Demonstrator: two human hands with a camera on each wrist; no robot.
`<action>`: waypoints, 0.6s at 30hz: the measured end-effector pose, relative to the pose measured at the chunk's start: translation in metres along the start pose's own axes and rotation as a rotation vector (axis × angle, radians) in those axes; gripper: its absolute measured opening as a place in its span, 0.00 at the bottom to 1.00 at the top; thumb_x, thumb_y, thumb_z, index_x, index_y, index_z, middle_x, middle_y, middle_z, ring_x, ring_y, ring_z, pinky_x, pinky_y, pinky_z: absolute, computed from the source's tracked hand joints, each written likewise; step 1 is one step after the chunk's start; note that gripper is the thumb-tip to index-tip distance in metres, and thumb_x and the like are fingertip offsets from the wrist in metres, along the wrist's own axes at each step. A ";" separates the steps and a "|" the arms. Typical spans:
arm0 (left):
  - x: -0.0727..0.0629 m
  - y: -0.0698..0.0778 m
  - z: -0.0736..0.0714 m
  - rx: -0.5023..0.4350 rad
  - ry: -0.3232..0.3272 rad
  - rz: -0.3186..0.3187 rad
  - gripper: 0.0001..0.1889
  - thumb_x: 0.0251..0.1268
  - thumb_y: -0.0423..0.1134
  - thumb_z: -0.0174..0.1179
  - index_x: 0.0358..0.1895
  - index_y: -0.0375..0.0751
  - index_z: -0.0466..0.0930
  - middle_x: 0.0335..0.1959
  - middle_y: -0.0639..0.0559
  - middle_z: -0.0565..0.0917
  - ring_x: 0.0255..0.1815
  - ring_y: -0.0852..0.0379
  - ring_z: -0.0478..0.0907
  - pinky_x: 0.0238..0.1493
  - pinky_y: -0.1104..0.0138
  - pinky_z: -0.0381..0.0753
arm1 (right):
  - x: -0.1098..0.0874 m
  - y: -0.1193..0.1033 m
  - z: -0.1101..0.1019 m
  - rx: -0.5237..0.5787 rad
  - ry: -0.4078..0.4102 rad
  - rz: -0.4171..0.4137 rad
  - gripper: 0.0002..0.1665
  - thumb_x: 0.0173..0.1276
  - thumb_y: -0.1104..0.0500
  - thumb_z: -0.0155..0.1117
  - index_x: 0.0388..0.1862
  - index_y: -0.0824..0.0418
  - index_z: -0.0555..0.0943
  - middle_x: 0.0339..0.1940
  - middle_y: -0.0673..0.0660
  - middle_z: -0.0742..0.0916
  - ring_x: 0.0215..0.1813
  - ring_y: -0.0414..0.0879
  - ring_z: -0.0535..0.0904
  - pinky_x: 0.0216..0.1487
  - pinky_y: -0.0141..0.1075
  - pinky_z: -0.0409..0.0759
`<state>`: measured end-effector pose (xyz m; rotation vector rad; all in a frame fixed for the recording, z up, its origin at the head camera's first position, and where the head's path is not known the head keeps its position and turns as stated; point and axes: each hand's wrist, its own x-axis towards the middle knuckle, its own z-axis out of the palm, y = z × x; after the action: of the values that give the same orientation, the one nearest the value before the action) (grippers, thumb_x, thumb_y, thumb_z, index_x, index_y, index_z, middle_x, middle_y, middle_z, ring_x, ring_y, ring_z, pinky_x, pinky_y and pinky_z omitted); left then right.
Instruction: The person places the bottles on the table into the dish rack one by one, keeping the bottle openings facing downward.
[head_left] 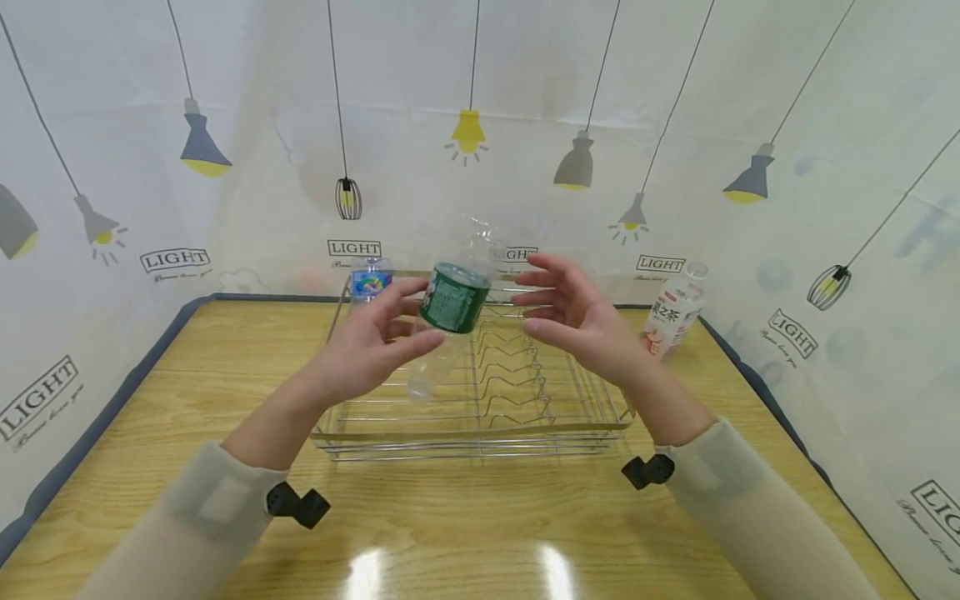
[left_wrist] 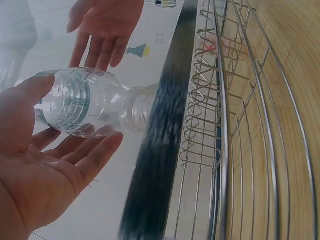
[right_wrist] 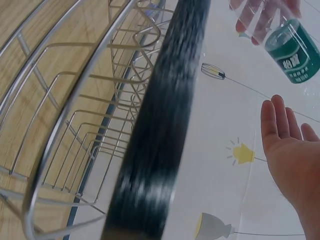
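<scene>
My left hand [head_left: 367,337] holds a clear plastic bottle with a green label [head_left: 455,297] above a wire dish rack [head_left: 480,433]. The bottle is tilted, its neck pointing down toward the rack. In the left wrist view, the thumb and fingers of the left hand [left_wrist: 50,170] lie around the clear bottle [left_wrist: 107,97]. My right hand [head_left: 585,325] is raised to the right of the bottle, apart from it, fingers extended and nothing held. The right wrist view shows the green label [right_wrist: 295,52] beyond the fingertips of the right hand [right_wrist: 290,145].
A bottle with a blue label [head_left: 371,282] stands by the rack's back left corner. To the right of the rack, a bottle with a white and red label [head_left: 671,312] stands tilted in view. The wooden table [head_left: 480,508] ends at a lamp-printed curtain [head_left: 480,67].
</scene>
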<state>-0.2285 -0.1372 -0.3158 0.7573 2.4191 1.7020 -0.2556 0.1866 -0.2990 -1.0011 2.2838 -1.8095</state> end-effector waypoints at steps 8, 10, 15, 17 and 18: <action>0.003 -0.005 0.012 -0.087 0.053 0.028 0.37 0.83 0.41 0.65 0.87 0.56 0.59 0.74 0.40 0.77 0.68 0.38 0.85 0.67 0.44 0.86 | 0.010 0.000 0.019 -0.017 -0.034 0.020 0.49 0.79 0.67 0.68 0.90 0.49 0.56 0.81 0.59 0.75 0.78 0.63 0.76 0.71 0.36 0.82; 0.004 -0.006 0.015 -0.111 0.055 0.025 0.37 0.84 0.42 0.65 0.88 0.56 0.57 0.74 0.40 0.76 0.69 0.38 0.84 0.68 0.41 0.85 | 0.013 0.000 0.025 -0.014 -0.034 0.018 0.50 0.79 0.66 0.68 0.91 0.48 0.55 0.82 0.60 0.75 0.78 0.61 0.77 0.72 0.38 0.82; 0.005 -0.007 0.021 -0.104 0.082 -0.003 0.42 0.84 0.46 0.65 0.91 0.59 0.51 0.76 0.42 0.75 0.72 0.40 0.83 0.68 0.42 0.84 | 0.019 0.001 0.036 -0.011 -0.014 0.024 0.53 0.80 0.65 0.69 0.93 0.45 0.51 0.82 0.61 0.73 0.76 0.58 0.78 0.74 0.45 0.81; 0.005 -0.007 0.023 -0.085 0.096 -0.002 0.44 0.84 0.47 0.65 0.92 0.61 0.49 0.77 0.42 0.74 0.71 0.40 0.83 0.68 0.44 0.85 | 0.021 0.002 0.040 -0.017 -0.002 0.034 0.55 0.81 0.63 0.69 0.93 0.42 0.49 0.81 0.61 0.73 0.76 0.57 0.78 0.73 0.46 0.82; 0.005 -0.007 0.024 -0.082 0.103 0.002 0.44 0.83 0.47 0.65 0.92 0.62 0.49 0.77 0.42 0.74 0.71 0.40 0.84 0.67 0.44 0.86 | 0.021 0.002 0.041 -0.020 0.004 0.036 0.55 0.81 0.63 0.69 0.93 0.41 0.48 0.81 0.61 0.73 0.76 0.57 0.78 0.72 0.46 0.82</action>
<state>-0.2268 -0.1164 -0.3304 0.6785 2.3959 1.8722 -0.2555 0.1409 -0.3059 -0.9533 2.3106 -1.7800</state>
